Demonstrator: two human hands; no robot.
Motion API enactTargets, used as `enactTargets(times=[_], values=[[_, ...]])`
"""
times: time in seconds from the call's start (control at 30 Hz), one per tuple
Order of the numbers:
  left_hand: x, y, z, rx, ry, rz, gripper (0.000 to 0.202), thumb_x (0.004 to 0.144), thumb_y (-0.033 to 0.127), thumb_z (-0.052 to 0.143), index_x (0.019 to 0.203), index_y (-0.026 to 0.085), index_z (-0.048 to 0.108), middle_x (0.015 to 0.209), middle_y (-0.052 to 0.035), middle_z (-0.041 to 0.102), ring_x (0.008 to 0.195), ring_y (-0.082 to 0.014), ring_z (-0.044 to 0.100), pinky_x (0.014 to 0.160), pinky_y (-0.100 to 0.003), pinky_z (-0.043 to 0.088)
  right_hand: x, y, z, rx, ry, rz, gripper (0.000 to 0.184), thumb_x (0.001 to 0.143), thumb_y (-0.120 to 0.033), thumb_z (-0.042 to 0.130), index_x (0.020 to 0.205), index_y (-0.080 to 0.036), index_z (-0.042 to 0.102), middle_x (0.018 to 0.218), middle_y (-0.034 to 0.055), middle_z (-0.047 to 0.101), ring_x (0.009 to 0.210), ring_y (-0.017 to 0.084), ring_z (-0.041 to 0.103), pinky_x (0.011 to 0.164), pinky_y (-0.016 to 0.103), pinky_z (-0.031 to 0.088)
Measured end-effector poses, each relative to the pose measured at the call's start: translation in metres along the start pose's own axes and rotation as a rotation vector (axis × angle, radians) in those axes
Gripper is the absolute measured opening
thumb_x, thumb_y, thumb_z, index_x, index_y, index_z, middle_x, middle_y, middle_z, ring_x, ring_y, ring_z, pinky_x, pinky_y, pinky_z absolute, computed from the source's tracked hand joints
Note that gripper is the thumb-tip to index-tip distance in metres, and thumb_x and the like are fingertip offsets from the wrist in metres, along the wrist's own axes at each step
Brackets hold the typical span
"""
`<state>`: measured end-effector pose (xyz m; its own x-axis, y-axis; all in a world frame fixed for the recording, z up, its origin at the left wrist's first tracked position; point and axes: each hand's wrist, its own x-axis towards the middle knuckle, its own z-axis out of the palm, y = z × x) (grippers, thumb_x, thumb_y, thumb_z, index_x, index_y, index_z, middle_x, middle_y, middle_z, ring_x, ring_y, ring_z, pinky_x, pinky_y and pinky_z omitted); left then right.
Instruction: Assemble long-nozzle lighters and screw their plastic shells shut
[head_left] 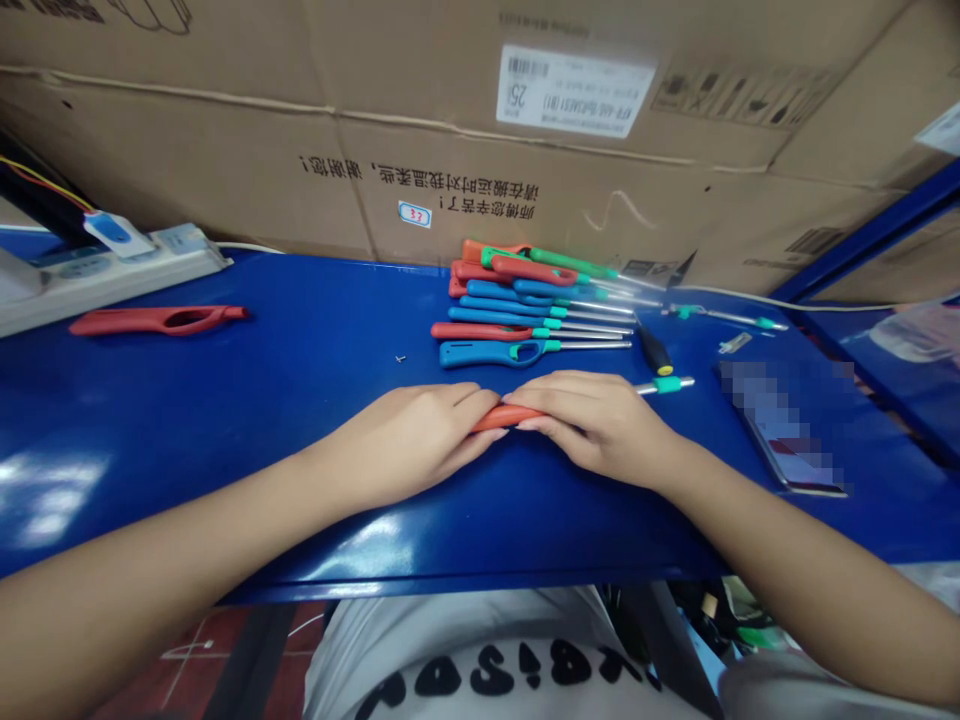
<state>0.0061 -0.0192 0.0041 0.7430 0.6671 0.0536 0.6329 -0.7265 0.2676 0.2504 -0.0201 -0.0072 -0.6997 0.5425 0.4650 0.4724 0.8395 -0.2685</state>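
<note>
Both my hands rest on the blue table (225,400) and press on one red long-nosed lighter (506,416) lying flat between them. My left hand (416,435) covers its left end with fingers curled over it. My right hand (592,420) covers the right part, fingers closed down on the body. The lighter's metal tube with a green collar (666,384) sticks out to the right of my right hand. Just behind my hands lies a pile of several red, blue and green lighters (525,305).
A single red lighter shell (157,320) lies far left, near a white power strip (112,265). A black-and-yellow screwdriver (656,352), a loose metal tube with green ends (724,316) and a phone (787,430) lie to the right. Cardboard boxes (480,120) wall the back.
</note>
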Motion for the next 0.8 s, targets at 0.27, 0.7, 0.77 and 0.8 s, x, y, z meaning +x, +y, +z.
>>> enactTargets(times=[0.27,0.7,0.77,0.8], values=[[0.0,-0.006,-0.001,0.013,0.0,-0.004,0.033,0.107,0.037,0.037,0.117,0.016,0.06,0.106,-0.0091,0.069,0.092,-0.026,0.07,0.078,-0.038,0.054,-0.002,0.011,-0.021,-0.088,-0.202,0.096,0.025,0.099,-0.029,0.056,0.114,-0.017,0.071,0.109,0.0118,0.075,0.098,0.024,0.071,0.084,0.038,0.058],[-0.001,-0.003,-0.006,0.291,0.02,-0.039,0.038,0.107,0.042,0.034,0.128,0.023,0.059,0.111,-0.0064,0.071,0.075,-0.0235,0.071,0.059,-0.032,0.048,0.004,0.015,-0.025,-0.314,-0.165,0.086,0.038,0.096,-0.045,0.061,0.124,-0.02,0.066,0.121,0.0096,0.072,0.112,0.028,0.065,0.097,0.044,0.047],[0.001,-0.008,-0.008,0.31,0.026,-0.042,0.039,0.107,0.043,0.032,0.128,0.023,0.059,0.114,-0.0065,0.071,0.077,-0.024,0.072,0.061,-0.033,0.048,0.001,0.024,-0.035,-0.377,-0.17,0.16,0.05,0.091,-0.049,0.067,0.131,-0.021,0.061,0.131,0.0122,0.067,0.122,0.033,0.059,0.103,0.05,0.042],[0.001,-0.01,-0.009,0.317,0.03,-0.043,0.039,0.107,0.043,0.032,0.127,0.023,0.059,0.116,-0.0062,0.071,0.077,-0.0241,0.072,0.061,-0.033,0.048,-0.001,0.029,-0.04,-0.402,-0.17,0.198,0.052,0.089,-0.049,0.069,0.132,-0.021,0.059,0.134,0.0135,0.064,0.125,0.035,0.057,0.103,0.052,0.042]])
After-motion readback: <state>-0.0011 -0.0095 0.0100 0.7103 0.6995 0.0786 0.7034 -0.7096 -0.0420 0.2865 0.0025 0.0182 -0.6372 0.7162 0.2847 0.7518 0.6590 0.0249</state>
